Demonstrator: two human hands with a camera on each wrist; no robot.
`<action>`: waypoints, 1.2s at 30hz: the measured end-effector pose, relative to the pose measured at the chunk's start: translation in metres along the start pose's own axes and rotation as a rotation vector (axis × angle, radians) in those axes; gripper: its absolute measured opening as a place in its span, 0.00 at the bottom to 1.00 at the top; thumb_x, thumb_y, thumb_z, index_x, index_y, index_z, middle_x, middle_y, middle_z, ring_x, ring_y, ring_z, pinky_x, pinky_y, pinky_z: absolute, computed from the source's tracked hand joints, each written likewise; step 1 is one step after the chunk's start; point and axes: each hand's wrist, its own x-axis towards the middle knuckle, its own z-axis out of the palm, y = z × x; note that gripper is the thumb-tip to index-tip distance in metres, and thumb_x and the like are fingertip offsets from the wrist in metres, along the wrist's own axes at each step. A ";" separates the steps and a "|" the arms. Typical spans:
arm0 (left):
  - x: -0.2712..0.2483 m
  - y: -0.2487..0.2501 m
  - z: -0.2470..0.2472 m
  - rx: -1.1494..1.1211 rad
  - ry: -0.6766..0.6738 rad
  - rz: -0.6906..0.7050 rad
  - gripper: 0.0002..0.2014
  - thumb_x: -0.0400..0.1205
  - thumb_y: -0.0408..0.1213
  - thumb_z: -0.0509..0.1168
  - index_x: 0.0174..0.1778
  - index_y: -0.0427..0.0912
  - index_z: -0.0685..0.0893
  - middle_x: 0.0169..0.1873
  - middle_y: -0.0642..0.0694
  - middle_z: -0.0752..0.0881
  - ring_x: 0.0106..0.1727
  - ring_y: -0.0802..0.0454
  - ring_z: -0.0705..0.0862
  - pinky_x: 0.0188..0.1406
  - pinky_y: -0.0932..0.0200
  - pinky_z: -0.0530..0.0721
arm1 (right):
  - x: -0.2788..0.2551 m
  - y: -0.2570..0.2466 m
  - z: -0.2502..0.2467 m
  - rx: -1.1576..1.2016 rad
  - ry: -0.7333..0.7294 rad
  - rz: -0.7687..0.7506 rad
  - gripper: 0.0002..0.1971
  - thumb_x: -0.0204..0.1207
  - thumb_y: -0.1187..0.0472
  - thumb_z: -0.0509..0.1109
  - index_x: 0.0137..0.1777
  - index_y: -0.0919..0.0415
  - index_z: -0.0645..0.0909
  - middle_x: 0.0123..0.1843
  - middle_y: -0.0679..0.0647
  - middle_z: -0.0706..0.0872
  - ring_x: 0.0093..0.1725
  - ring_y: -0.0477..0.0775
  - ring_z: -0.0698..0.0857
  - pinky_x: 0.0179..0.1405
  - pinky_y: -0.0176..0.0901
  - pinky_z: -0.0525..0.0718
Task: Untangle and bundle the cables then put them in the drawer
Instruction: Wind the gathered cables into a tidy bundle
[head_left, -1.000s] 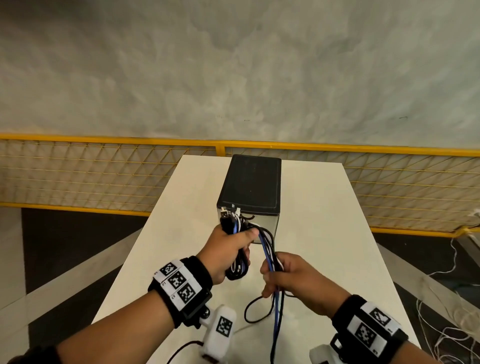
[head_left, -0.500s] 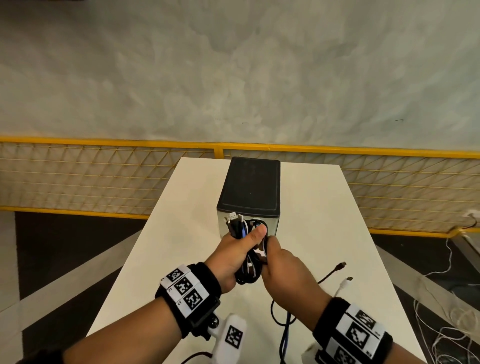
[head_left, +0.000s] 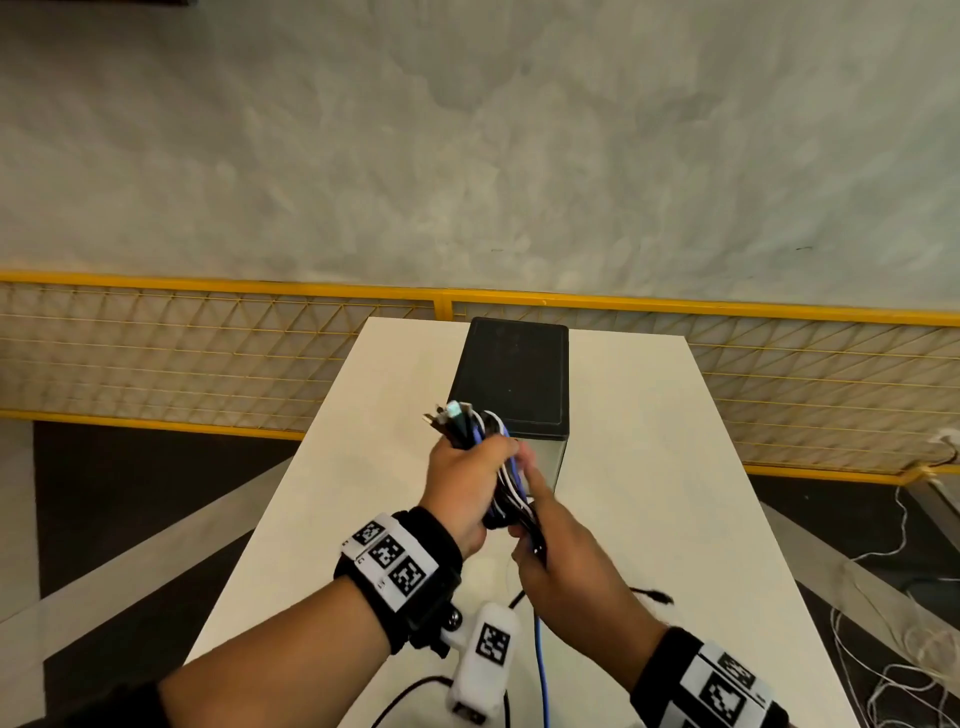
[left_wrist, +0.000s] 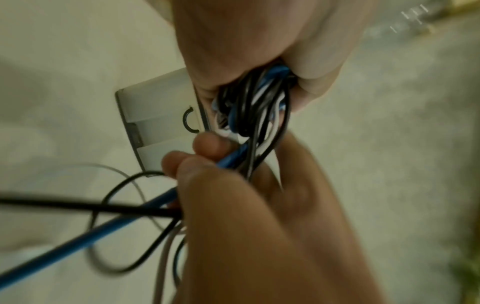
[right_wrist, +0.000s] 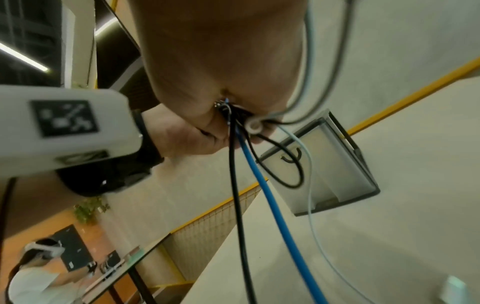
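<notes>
My left hand (head_left: 470, 480) grips a coiled bundle of black, blue and white cables (head_left: 501, 470) above the white table (head_left: 649, 467), plug ends sticking up past my fist. My right hand (head_left: 550, 545) holds the loose strands just below the bundle, pinching the blue cable (left_wrist: 233, 158) and black ones. The strands trail down from it (right_wrist: 262, 185) toward the table's near edge. A small drawer unit with a black top (head_left: 511, 382) stands just behind my hands; its front (right_wrist: 319, 164) carries a black ring handle and looks closed.
A black plug end (head_left: 657, 596) lies on the table to the right of my right wrist. A yellow mesh fence (head_left: 208, 358) runs behind the table. Thin white wires (head_left: 909, 623) lie on the floor at right. Another person (right_wrist: 33, 273) is far off.
Both hands rose and came together. My right hand slid up the loose strands to the bundle, adding another loop. The trailing cable ends were drawn closer across the table.
</notes>
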 end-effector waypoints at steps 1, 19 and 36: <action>0.003 0.003 -0.001 -0.066 0.006 0.002 0.06 0.78 0.26 0.67 0.46 0.25 0.86 0.37 0.33 0.90 0.39 0.42 0.92 0.44 0.49 0.90 | 0.000 -0.001 -0.001 0.060 0.042 0.023 0.35 0.81 0.66 0.61 0.80 0.34 0.55 0.53 0.33 0.81 0.52 0.36 0.81 0.49 0.23 0.75; 0.003 0.005 -0.007 -0.115 -0.117 -0.125 0.07 0.80 0.28 0.70 0.36 0.31 0.85 0.31 0.37 0.85 0.37 0.42 0.90 0.42 0.51 0.89 | 0.010 -0.001 -0.001 -0.040 0.061 -0.134 0.29 0.82 0.67 0.62 0.81 0.46 0.64 0.66 0.38 0.82 0.60 0.36 0.81 0.58 0.27 0.78; 0.011 0.047 -0.011 -0.152 -0.341 0.112 0.17 0.81 0.29 0.66 0.26 0.41 0.73 0.18 0.48 0.70 0.20 0.52 0.73 0.27 0.54 0.82 | 0.002 0.052 -0.046 0.229 -0.506 0.363 0.54 0.58 0.43 0.85 0.80 0.29 0.54 0.73 0.38 0.77 0.74 0.33 0.71 0.73 0.38 0.74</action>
